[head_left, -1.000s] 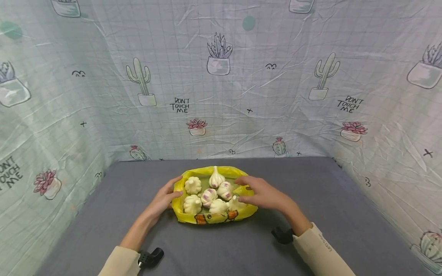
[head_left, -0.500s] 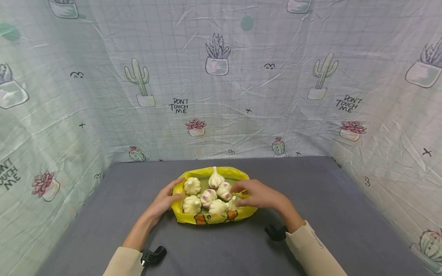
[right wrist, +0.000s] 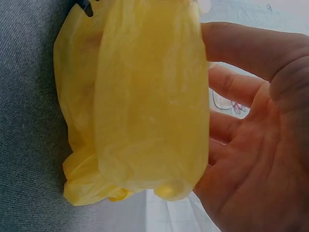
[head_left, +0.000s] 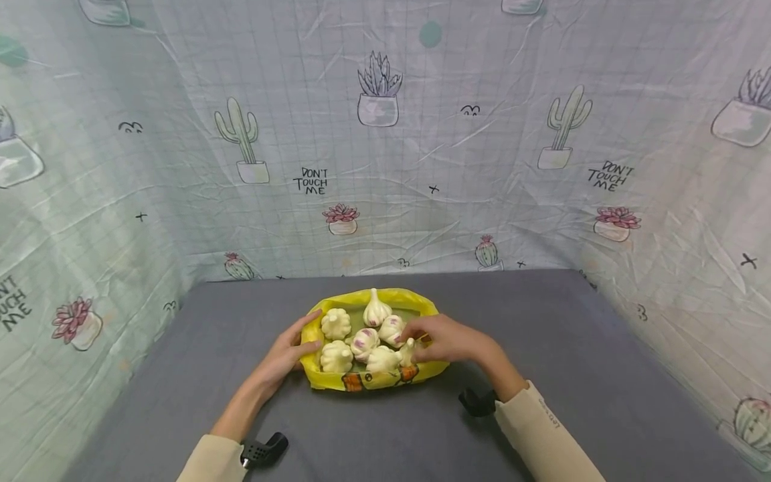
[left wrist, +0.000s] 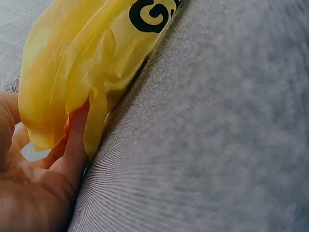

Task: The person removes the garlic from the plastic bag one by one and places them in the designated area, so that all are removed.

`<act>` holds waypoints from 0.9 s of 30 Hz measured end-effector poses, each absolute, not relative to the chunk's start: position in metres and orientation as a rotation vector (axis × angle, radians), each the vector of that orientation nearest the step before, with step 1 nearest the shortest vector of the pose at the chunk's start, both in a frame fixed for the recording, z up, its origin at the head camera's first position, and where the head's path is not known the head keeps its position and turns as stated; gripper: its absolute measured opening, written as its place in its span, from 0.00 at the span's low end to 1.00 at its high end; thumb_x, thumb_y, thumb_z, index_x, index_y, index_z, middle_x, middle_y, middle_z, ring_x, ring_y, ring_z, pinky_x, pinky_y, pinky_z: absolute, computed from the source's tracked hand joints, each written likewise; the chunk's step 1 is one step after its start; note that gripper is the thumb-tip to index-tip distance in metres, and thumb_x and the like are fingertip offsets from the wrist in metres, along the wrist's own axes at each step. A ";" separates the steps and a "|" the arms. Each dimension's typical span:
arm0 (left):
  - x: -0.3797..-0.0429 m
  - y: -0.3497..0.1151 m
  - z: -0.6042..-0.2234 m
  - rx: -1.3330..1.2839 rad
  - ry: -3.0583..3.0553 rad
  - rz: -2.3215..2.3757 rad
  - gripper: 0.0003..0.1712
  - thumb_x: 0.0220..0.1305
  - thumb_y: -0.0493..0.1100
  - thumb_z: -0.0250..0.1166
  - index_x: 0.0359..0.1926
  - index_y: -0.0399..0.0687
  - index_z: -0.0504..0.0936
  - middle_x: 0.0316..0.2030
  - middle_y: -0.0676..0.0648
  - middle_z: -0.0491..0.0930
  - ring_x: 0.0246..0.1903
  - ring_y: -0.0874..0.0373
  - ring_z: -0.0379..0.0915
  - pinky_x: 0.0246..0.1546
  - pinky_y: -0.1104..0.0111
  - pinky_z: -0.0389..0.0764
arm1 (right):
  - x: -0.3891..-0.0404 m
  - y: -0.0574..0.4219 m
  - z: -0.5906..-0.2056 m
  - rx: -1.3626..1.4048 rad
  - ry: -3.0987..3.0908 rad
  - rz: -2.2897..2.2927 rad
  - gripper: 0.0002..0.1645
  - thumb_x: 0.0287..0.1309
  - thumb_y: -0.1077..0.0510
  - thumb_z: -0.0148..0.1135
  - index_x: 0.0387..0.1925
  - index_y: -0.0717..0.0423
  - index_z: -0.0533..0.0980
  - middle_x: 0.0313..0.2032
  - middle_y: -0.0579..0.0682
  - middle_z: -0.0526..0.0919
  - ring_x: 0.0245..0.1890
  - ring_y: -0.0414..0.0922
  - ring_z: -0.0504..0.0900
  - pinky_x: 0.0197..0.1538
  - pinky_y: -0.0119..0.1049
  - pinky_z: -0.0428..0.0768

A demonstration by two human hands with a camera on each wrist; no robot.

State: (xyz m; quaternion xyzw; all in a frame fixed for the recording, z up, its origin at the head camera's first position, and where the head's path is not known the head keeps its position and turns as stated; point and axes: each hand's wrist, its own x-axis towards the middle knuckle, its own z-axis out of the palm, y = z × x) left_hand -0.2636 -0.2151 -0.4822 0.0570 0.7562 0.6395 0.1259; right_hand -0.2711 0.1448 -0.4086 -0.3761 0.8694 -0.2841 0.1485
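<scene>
A yellow plastic bag (head_left: 337,380) lies spread wide on the table, its mouth facing up and several garlic bulbs (head_left: 365,344) inside. My left hand (head_left: 282,351) holds the bag's left side, thumb over the rim; in the left wrist view, fingers (left wrist: 77,140) go in behind the yellow plastic. Over the right rim reaches my right hand (head_left: 454,340), its finger and thumb around the rightmost garlic bulb (head_left: 407,353), which they partly cover. The right wrist view has the bag's wall (right wrist: 152,96) hiding the fingertips and that bulb.
Grey cloth covers the table (head_left: 385,435). A patterned curtain (head_left: 434,147) with cactus prints rises behind it and at both sides. Black wrist devices (head_left: 265,450) sit at the sleeve ends.
My right hand has moved left and inward over the bag, its finger and thumb closing around the rightmost garlic bulb. The left hand stays at the bag's left side.
</scene>
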 end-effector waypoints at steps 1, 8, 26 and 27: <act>-0.264 -0.215 -0.483 0.167 2.192 1.880 0.40 0.75 0.42 0.62 0.81 0.67 0.57 0.82 0.40 0.49 0.67 0.43 0.70 0.49 0.58 0.86 | -0.272 0.145 -0.408 -1.082 2.501 -0.810 0.20 0.61 0.59 0.69 0.56 0.52 0.82 0.52 0.46 0.87 0.47 0.47 0.82 0.52 0.44 0.82; -0.267 -0.215 -0.484 0.242 2.159 1.948 0.40 0.75 0.41 0.61 0.81 0.63 0.57 0.82 0.42 0.47 0.72 0.39 0.64 0.51 0.59 0.86 | -0.275 0.151 -0.406 -1.023 2.507 -0.812 0.20 0.63 0.59 0.68 0.57 0.49 0.82 0.57 0.47 0.85 0.62 0.54 0.81 0.61 0.52 0.81; -0.268 -0.219 -0.488 0.265 2.140 1.989 0.41 0.74 0.40 0.63 0.81 0.55 0.56 0.81 0.39 0.50 0.66 0.46 0.71 0.51 0.62 0.85 | -0.274 0.149 -0.409 -1.072 2.507 -0.728 0.21 0.59 0.60 0.72 0.55 0.49 0.82 0.50 0.45 0.86 0.51 0.46 0.84 0.54 0.39 0.83; -0.268 -0.218 -0.489 0.271 2.133 1.992 0.41 0.73 0.39 0.63 0.82 0.54 0.55 0.81 0.38 0.50 0.66 0.46 0.70 0.51 0.61 0.85 | -0.274 0.149 -0.409 -1.069 2.503 -0.730 0.21 0.59 0.60 0.72 0.55 0.50 0.82 0.50 0.45 0.86 0.51 0.47 0.84 0.53 0.39 0.83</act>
